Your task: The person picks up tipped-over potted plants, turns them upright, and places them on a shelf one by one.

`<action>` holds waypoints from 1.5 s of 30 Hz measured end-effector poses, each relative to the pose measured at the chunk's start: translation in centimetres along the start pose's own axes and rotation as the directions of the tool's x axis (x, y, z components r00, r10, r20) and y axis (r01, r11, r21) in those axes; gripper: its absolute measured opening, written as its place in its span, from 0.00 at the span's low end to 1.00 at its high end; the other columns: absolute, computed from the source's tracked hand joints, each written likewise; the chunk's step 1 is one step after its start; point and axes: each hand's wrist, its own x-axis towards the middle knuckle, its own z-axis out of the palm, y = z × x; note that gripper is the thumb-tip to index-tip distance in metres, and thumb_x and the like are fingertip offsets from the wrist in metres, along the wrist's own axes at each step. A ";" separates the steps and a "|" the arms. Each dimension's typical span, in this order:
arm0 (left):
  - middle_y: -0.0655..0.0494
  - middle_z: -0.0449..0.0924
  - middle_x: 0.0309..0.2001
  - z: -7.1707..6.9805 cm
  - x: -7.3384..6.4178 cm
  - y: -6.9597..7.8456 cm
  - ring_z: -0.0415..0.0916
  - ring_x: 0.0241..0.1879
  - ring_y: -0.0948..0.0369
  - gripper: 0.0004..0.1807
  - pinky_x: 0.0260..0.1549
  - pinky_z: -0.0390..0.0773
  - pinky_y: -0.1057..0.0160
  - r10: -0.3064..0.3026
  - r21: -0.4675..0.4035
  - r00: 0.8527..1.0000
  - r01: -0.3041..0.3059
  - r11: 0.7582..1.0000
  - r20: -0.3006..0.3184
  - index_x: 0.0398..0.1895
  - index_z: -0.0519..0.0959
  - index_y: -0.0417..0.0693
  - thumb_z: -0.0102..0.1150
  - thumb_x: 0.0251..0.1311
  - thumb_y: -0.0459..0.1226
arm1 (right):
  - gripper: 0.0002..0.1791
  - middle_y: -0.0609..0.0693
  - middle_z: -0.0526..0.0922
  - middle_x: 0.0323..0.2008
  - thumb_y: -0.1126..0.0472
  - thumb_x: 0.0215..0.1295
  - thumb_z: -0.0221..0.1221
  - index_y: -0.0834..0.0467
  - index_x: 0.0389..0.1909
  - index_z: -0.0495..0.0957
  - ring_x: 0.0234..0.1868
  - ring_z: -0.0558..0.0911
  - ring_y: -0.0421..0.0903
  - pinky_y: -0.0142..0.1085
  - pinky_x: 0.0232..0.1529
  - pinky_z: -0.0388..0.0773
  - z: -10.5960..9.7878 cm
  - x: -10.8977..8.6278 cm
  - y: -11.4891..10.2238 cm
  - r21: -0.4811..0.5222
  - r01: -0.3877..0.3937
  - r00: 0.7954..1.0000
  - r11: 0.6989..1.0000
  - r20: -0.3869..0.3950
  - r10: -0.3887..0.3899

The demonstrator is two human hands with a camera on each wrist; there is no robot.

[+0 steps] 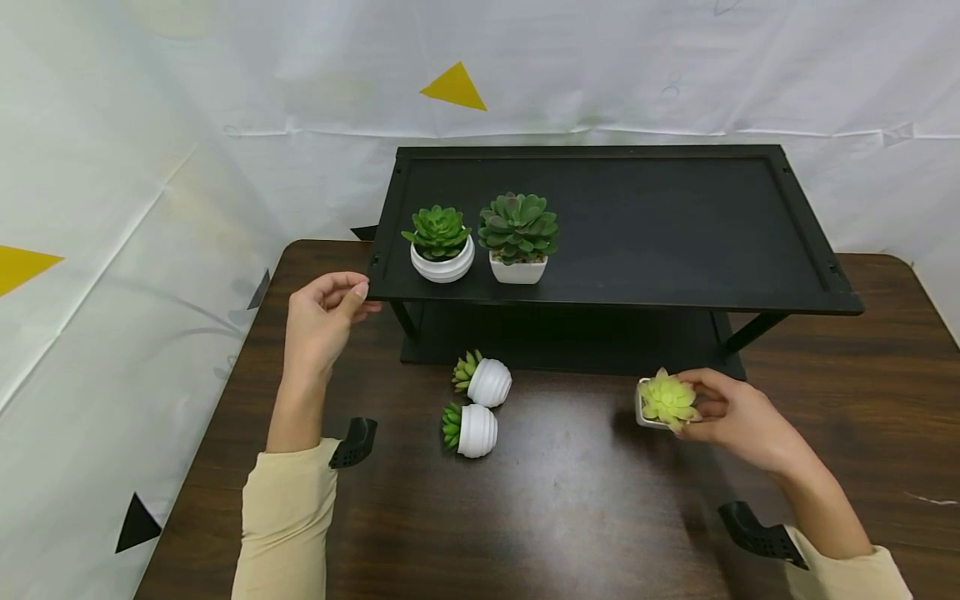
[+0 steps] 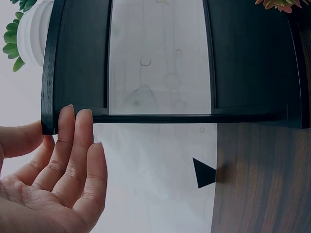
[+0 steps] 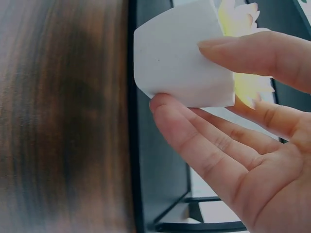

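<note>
My right hand (image 1: 738, 417) grips a yellow-green potted succulent (image 1: 667, 399) by its square white pot, in front of the shelf's right end. In the right wrist view the thumb and fingers press the sides of the white pot (image 3: 182, 58), which is held above the table. At the front left corner of the black shelf (image 1: 660, 225), my left hand (image 1: 322, 321) pinches the upper board, thumb on top and fingers underneath. On that board stand a green succulent in a round white pot (image 1: 441, 250) and a darker succulent in a square white pot (image 1: 519, 242).
Two small succulents in white pots, one farther back (image 1: 489, 382) and one nearer (image 1: 477, 431), lie on their sides on the brown wooden table (image 1: 555, 517). A lower board (image 1: 570, 337) sits beneath the upper one. White sheeting (image 1: 600, 67) hangs behind and at left.
</note>
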 end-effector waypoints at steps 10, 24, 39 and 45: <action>0.58 0.79 0.29 0.0 0.0 0.0 0.80 0.29 0.64 0.10 0.38 0.78 0.66 -0.011 0.012 1.000 0.011 1.000 -0.006 0.42 0.75 0.34 0.54 0.62 0.33 | 0.35 0.58 0.78 0.42 0.61 0.49 0.68 0.63 0.57 0.66 0.36 0.81 0.38 0.34 0.30 0.77 -0.9 -0.8 -1.5 -0.056 0.019 0.999 0.998 -0.026 -0.020; 0.57 0.79 0.29 0.1 0.0 0.1 0.81 0.31 0.58 0.09 0.37 0.79 0.67 0.001 0.006 1.000 -0.001 1.000 -0.009 0.42 0.75 0.32 0.54 0.62 0.31 | 0.35 0.59 0.78 0.43 0.62 0.48 0.68 0.64 0.57 0.66 0.35 0.80 0.34 0.32 0.29 0.78 -2.5 -1.4 -3.6 -0.100 0.076 0.997 0.992 -0.025 -0.079; 0.58 0.79 0.29 0.0 -0.1 0.1 0.80 0.27 0.67 0.10 0.40 0.78 0.61 0.009 0.017 1.000 -0.009 1.000 0.001 0.43 0.75 0.32 0.53 0.62 0.32 | 0.35 0.59 0.77 0.44 0.63 0.47 0.69 0.64 0.57 0.66 0.35 0.80 0.34 0.31 0.30 0.78 -4.1 -1.1 -6.4 -0.149 0.097 0.995 0.984 -0.017 -0.101; 0.59 0.79 0.28 0.0 -0.1 0.1 0.80 0.27 0.67 0.10 0.39 0.78 0.64 0.008 0.014 1.000 -0.008 1.000 0.002 0.43 0.75 0.32 0.53 0.62 0.31 | 0.36 0.60 0.76 0.47 0.62 0.47 0.69 0.63 0.58 0.66 0.35 0.80 0.34 0.31 0.30 0.78 -4.5 -1.0 -7.6 -0.151 0.101 0.994 0.983 -0.015 -0.105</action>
